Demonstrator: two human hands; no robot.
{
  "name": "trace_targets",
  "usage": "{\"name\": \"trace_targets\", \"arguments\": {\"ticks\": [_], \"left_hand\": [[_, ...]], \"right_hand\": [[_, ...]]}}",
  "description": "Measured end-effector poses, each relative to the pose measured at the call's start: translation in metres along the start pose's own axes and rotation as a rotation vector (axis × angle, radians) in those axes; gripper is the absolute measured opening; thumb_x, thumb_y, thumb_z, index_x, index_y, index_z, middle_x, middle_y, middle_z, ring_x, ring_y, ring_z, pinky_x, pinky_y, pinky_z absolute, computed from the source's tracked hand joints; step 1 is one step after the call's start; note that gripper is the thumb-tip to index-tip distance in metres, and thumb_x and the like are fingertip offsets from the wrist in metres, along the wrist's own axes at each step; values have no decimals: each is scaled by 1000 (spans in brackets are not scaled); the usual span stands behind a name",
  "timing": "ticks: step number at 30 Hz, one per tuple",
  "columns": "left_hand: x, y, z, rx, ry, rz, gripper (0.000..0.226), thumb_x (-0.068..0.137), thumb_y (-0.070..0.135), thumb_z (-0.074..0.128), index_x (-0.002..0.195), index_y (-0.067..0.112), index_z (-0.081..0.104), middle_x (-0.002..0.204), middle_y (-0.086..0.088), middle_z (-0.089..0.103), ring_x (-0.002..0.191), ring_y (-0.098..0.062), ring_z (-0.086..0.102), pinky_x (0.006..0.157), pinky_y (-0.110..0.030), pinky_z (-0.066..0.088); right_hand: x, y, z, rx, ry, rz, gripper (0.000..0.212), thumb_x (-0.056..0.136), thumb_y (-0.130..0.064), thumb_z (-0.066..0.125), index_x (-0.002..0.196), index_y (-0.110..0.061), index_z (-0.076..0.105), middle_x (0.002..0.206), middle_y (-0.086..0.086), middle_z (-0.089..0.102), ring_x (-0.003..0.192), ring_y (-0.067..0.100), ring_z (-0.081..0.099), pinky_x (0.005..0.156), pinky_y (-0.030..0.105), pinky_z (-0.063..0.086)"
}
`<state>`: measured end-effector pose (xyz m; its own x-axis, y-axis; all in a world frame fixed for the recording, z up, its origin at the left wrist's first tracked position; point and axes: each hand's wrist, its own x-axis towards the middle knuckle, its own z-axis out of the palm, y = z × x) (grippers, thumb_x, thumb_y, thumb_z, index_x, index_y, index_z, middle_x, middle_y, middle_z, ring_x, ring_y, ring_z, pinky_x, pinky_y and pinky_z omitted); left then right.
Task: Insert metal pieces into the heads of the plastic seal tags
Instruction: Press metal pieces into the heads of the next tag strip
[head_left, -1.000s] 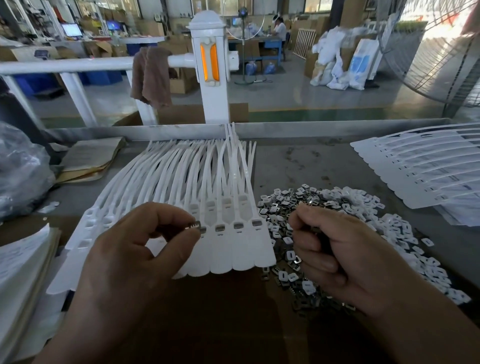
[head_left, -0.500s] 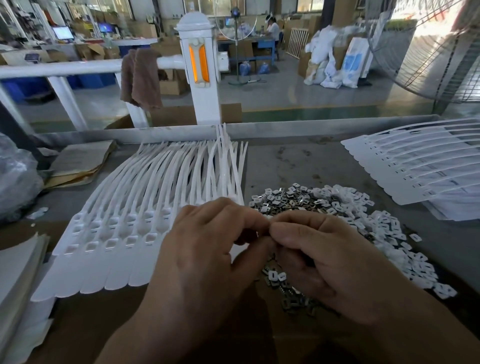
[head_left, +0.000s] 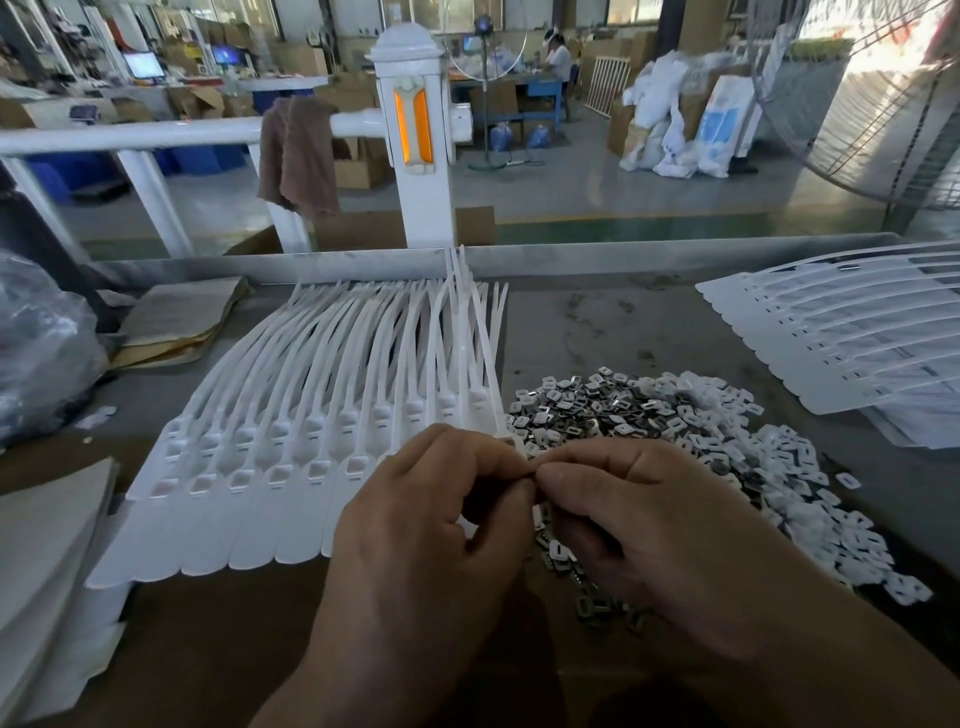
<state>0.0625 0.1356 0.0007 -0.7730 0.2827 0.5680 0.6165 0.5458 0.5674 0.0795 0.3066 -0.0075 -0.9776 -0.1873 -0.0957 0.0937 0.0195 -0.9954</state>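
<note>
A joined row of white plastic seal tags (head_left: 291, 467) lies on the table left of centre, heads toward me and tails fanned away. To its right is a pile of small metal pieces (head_left: 597, 410). My left hand (head_left: 431, 530) and my right hand (head_left: 654, 525) meet fingertip to fingertip above the near right corner of the tag row, at the pile's left edge. Thumbs and forefingers of both hands pinch at one spot. The small piece between them is hidden by the fingers. The other fingers of my right hand are curled in.
White plastic caps (head_left: 810, 493) are mixed into the pile's right side. Another row of tags (head_left: 841, 343) lies at far right. Stacked white sheets (head_left: 47, 545) sit near left, with a clear plastic bag (head_left: 41, 343) and folded brown paper (head_left: 176, 322) behind. A raised metal rim (head_left: 623, 257) bounds the far edge.
My left hand left the tag heads and moved right to meet my right hand. For the last half second both hands have stayed pinched together.
</note>
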Motion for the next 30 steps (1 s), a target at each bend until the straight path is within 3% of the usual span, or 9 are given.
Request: {"name": "trace_targets", "arguments": {"ticks": [2,5,9,13,16,21,23,27,30], "left_hand": [[0,1,0,9,21,14,16,81,42,53,84,32,66,80,20,61,74,-2,61,59,-26,52],[0,2,3,44,41,51,15,83,40,55,85,30,67,82,18,61,74,-6,60,57,-31,52],[-3,1,6,25,22,48,15,82,43,55,89,34,65,84,23,59,77,2,58,65,-19,48],[-13,1,5,14,-10,-17,19,76,51,52,94,45,53,87,25,57,82,8,55,69,-9,46],[-18,1,3,63,-45,-14,20,77,53,52,94,43,57,84,26,58,76,3,57,57,-14,48],[-12,-2,-9,158,-78,49,19,83,54,50,88,39,59,78,25,56,79,2,54,59,-20,47],[-6,-11,-22,173,-82,0,18,83,59,51,88,42,56,77,28,54,84,6,54,60,-18,46],[7,-49,-57,226,-43,-152,8,76,45,60,82,46,56,77,27,58,88,22,49,55,-14,35],[12,-74,-71,269,-133,-243,11,77,40,66,82,46,58,82,25,60,88,17,51,59,-18,38]], "right_hand": [[0,-2,-1,53,-19,15,31,82,-45,65,86,-16,73,46,-1,42,34,13,27,38,18,23],[0,-5,-2,164,-36,35,22,82,-35,67,80,-14,71,47,2,39,32,12,24,37,14,22],[0,-6,-2,252,-30,55,14,77,-20,66,81,-9,72,47,6,38,30,11,23,34,13,22],[-1,-7,1,150,2,44,10,71,-19,66,74,-11,71,43,6,38,28,12,24,35,13,22],[-1,-6,2,61,-13,59,11,70,-23,66,73,-13,71,42,3,40,30,12,26,37,15,22],[-1,-7,0,97,-61,91,22,68,-30,71,78,-11,72,46,4,38,32,12,24,37,15,20],[0,-8,-2,176,-73,79,25,68,-31,74,78,-8,71,48,6,36,30,12,23,35,14,21],[2,-9,-9,258,-20,58,16,79,-24,67,78,-9,70,50,6,32,31,12,21,34,15,19],[3,-6,-10,266,2,46,14,83,-22,65,78,-10,70,49,5,32,32,12,21,35,15,21]]}}
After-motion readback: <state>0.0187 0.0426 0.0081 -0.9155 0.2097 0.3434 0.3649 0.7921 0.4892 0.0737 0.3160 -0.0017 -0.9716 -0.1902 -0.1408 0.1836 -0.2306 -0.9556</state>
